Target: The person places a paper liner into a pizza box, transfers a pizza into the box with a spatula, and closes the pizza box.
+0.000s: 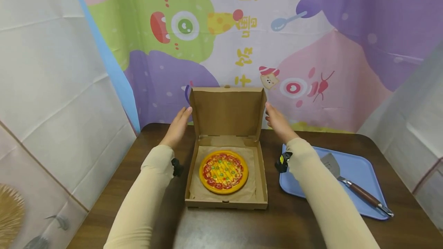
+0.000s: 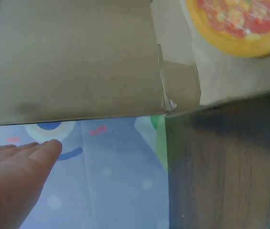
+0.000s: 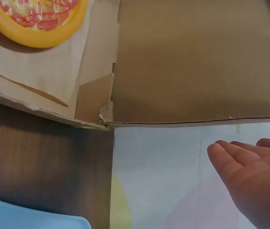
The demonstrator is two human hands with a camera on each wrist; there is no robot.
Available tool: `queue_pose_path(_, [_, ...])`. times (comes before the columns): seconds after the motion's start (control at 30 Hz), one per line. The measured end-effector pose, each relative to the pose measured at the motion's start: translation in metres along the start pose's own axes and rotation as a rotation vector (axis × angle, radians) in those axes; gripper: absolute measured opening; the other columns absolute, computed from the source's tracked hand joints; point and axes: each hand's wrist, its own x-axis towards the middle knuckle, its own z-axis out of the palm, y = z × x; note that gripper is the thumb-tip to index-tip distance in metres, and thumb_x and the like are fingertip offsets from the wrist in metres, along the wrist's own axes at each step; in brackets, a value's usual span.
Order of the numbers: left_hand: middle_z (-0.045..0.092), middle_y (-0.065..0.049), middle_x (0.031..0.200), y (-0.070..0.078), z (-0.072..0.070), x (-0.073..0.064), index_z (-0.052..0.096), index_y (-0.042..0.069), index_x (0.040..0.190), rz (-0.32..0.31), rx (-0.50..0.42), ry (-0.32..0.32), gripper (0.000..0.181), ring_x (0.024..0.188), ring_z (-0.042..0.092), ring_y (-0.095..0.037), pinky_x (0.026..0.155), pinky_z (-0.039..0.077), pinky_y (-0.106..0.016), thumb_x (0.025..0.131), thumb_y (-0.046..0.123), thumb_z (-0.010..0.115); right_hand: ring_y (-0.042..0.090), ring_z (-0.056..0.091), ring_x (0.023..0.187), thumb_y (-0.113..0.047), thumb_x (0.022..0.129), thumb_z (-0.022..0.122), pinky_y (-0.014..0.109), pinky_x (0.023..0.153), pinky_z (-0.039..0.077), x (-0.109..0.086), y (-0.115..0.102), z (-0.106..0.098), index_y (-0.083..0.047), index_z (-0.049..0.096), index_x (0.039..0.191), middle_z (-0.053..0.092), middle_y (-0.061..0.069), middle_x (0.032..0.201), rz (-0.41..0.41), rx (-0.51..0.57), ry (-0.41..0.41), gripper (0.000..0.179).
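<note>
A cardboard pizza box [image 1: 226,205] stands on the table with its lid [image 1: 226,112] raised. Inside, a round toy-like pizza [image 1: 223,172] with a yellow crust lies on brown paper [image 1: 254,187]. My left hand [image 1: 177,126] is beside the lid's left edge, fingers straight; in the left wrist view the hand [image 2: 17,176] holds nothing. On the other side, my right hand [image 1: 278,123] has its fingertips near the lid's right edge. The right wrist view shows that hand [image 3: 256,171] with extended fingers and no object in it.
To the right lies a blue tray [image 1: 354,164], partly covered by my right forearm. A pizza server [image 1: 363,194] with a metal blade and brown handle rests on it. Behind the dark wooden table [image 1: 221,228] hangs a cartoon-print curtain [image 1: 277,49].
</note>
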Motion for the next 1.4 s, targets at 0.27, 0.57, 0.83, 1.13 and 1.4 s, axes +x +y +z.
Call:
queue_pose_path(0.27, [0.009,-0.021,0.164,0.028,0.006,-0.017,0.011,-0.005,0.155,0.058,-0.161,-0.048,0.067,0.151,0.014,-0.035,0.123,0.016,-0.047,0.105,0.035,0.032,0.041,0.025,0.146,-0.054,0.103,0.023,0.046,0.119,0.028,0.002,-0.005,0.009,-0.007,0.008,0.158,0.015,0.022,0.162,0.040,0.041,-0.021,0.073])
queue_pose_path(0.57, [0.013,-0.021,0.163,0.034,0.008,-0.020,0.016,-0.006,0.154,0.060,-0.148,-0.036,0.065,0.151,0.016,-0.035,0.123,0.019,-0.045,0.105,0.034,0.033,0.042,0.023,0.146,-0.053,0.104,0.023,0.045,0.119,0.028,0.000,-0.010,0.011,-0.005,0.008,0.157,0.011,0.017,0.164,0.031,0.054,-0.005,0.073])
queue_pose_path(0.83, [0.015,-0.019,0.163,0.014,0.006,-0.009,0.016,-0.002,0.155,0.058,-0.123,-0.049,0.069,0.149,0.020,-0.036,0.123,0.020,-0.044,0.105,0.042,0.033,0.044,0.029,0.144,-0.059,0.101,0.023,0.046,0.118,0.031,-0.005,-0.015,0.007,-0.008,0.009,0.158,0.013,0.022,0.162,0.055,0.022,-0.007,0.078])
queue_pose_path(1.13, [0.020,-0.019,0.162,0.008,0.008,-0.007,0.020,-0.001,0.154,0.072,-0.096,-0.018,0.074,0.148,0.025,-0.036,0.122,0.023,-0.043,0.103,0.049,0.035,0.047,0.032,0.141,-0.058,0.101,0.025,0.048,0.117,0.032,-0.012,-0.025,0.010,0.000,0.010,0.156,0.018,0.029,0.158,0.053,0.039,-0.001,0.081])
queue_pose_path(1.4, [0.023,-0.016,0.162,0.013,0.009,-0.015,0.023,0.001,0.154,0.077,-0.060,-0.008,0.075,0.147,0.029,-0.034,0.121,0.026,-0.042,0.102,0.053,0.036,0.046,0.038,0.138,-0.058,0.101,0.026,0.049,0.115,0.034,-0.014,-0.033,0.010,0.003,0.014,0.155,0.027,0.032,0.154,0.086,0.052,0.020,0.082])
